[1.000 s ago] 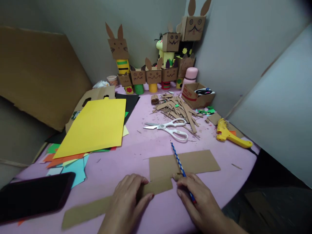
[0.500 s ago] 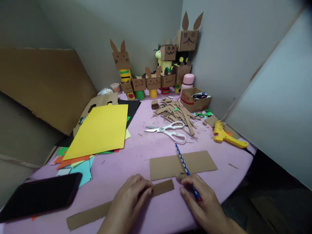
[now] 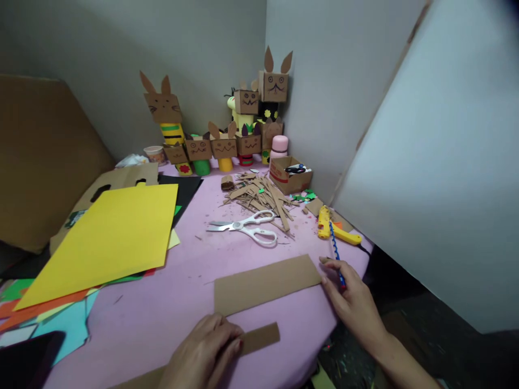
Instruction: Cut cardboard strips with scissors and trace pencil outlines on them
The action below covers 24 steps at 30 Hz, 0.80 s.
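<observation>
My left hand [image 3: 205,348] has its fingers closed on a narrow cardboard strip [image 3: 261,339] that lies on the table; the palm hides the strip's middle. At the right end of a wider cardboard rectangle [image 3: 265,283] is my right hand [image 3: 354,300], its thumb tip by the edge. A blue pencil with a pale pattern [image 3: 334,246] is held between its fingers, tilted, its upper end in front of the glue gun. I cannot tell whether the thumb presses on the rectangle. White-handled scissors [image 3: 243,225] lie spread behind the rectangle.
A yellow glue gun [image 3: 343,233] lies near the right edge. Behind the scissors is a heap of cardboard scraps [image 3: 259,195], beside a small box [image 3: 290,178]. Cardboard animal figures [image 3: 223,147] line the back. Yellow paper [image 3: 109,237] and a dark phone [image 3: 30,356] are at left.
The view has swung right, so the table things appear farther left. My right hand has moved with the pencil from the rectangle's middle to its right end. The left hand stays on the strip.
</observation>
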Motion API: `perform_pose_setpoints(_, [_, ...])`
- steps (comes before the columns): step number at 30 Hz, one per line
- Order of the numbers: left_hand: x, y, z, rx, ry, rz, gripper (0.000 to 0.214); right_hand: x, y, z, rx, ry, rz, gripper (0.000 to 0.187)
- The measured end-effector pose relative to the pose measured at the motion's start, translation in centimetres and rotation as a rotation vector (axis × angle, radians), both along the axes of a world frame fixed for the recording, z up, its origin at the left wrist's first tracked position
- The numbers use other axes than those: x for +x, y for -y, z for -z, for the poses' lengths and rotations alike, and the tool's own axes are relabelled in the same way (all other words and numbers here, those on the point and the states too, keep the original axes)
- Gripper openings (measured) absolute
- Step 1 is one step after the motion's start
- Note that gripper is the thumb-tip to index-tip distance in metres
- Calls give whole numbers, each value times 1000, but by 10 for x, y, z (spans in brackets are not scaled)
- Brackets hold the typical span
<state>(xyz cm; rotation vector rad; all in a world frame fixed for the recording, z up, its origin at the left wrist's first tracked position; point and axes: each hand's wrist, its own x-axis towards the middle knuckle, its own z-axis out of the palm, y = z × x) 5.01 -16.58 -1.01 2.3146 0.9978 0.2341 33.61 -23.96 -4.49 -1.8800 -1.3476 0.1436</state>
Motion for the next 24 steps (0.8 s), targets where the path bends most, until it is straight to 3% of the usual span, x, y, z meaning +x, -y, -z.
perform_pose_setpoints(10, [-2,2,5,51,-29,-25,24,-17,-19,-5,-41,53,-294,28])
perform_pose_setpoints(24, [-4,7,2,19,-41,-65,19,-49,-8,6,18,-54,-356,13])
